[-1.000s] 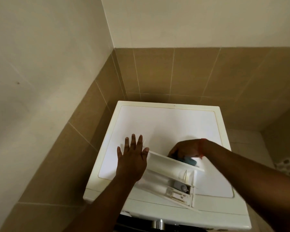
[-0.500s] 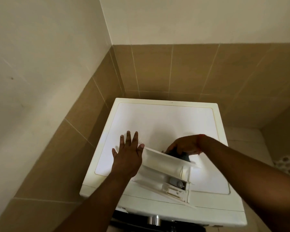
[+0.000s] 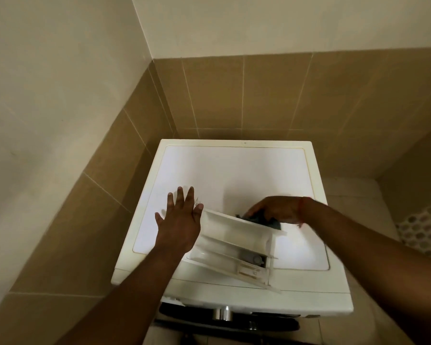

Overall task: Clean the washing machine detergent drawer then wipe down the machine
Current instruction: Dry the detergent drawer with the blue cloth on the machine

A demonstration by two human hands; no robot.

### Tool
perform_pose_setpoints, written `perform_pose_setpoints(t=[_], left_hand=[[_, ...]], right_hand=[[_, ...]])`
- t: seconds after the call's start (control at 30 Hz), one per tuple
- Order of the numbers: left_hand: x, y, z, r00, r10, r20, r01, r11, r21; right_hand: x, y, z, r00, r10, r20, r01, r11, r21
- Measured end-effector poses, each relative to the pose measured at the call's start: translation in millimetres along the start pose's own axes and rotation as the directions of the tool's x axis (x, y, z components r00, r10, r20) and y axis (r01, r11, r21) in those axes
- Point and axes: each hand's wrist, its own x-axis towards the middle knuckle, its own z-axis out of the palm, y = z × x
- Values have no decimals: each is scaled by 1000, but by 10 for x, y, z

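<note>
The white detergent drawer [image 3: 234,245] lies removed on top of the white washing machine [image 3: 234,170], slanting from the middle toward the front right. My left hand [image 3: 179,220] lies flat with straight fingers on the machine top, its edge against the drawer's left end. My right hand [image 3: 276,210] is just behind the drawer, fingers curled over a dark blue-grey cloth [image 3: 266,220] that presses on the lid. Most of the cloth is hidden under that hand and behind the drawer wall.
The machine stands in a corner of brown tiled walls [image 3: 259,95], with the left wall close beside it. A chrome knob [image 3: 223,313] and dark front panel show below the front edge. A white perforated basket [image 3: 423,232] sits at the right.
My right hand with the cloth has shifted slightly right behind the drawer. My left hand stays flat on the top. The view has tilted a little.
</note>
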Motion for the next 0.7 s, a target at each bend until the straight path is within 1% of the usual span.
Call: perform_pose_setpoints(t=[0.07,0.13,0.2,0.23,0.27,0.3,0.4,0.47,0.5,0.53,0.57,0.6,0.63,0.67,0.7], left_hand=[[-12,3,3,1000,3,1,-3,1000,5],[-19,-2,2,1000,2,-3,-2,1000,-14],[-18,-5,4,1000,1,-7,-1,999,-35],[-18,2,4,1000,1,-5,-2,999,-43],[-19,10,8,1000,1,-2,-1,999,-50],[-22,16,8,1000,2,0,-2,998,-56],[-32,26,-9,1000,4,4,-3,996,-87],[-50,27,-26,1000,9,9,-8,992,-123],[-59,34,-33,1000,19,13,-17,989,-145],[-61,47,-32,999,28,17,-25,985,-172],[-56,56,-31,999,37,20,-32,978,-204],[-45,63,-24,999,42,23,-35,971,-238],[-31,63,-18,999,42,27,-33,962,-270],[-14,62,-11,999,42,31,-31,955,-296],[3,62,-8,998,46,37,-33,948,-316]], right_hand=[[-185,210,-124,997,74,6,-73,994,-84],[-264,255,-142,995,102,-14,-102,988,-118],[-235,129,-84,996,87,-35,-92,974,-209],[-193,29,-33,995,80,-55,-90,972,-219],[-143,-98,32,995,74,-62,-84,978,-191],[-58,-234,102,996,45,-83,-58,984,-167],[233,-713,333,986,-75,-148,41,973,-225],[443,-915,479,970,-125,-210,85,978,-189],[534,-952,533,953,-136,-270,107,987,-119],[600,-968,581,928,-129,-351,135,991,-7],[657,-973,630,887,-93,-453,164,979,122],[694,-972,682,829,-52,-557,204,955,214],[713,-981,746,769,-22,-639,241,936,258],[700,-998,811,722,-19,-691,268,930,254],[673,-1004,874,698,-43,-715,284,933,221]])
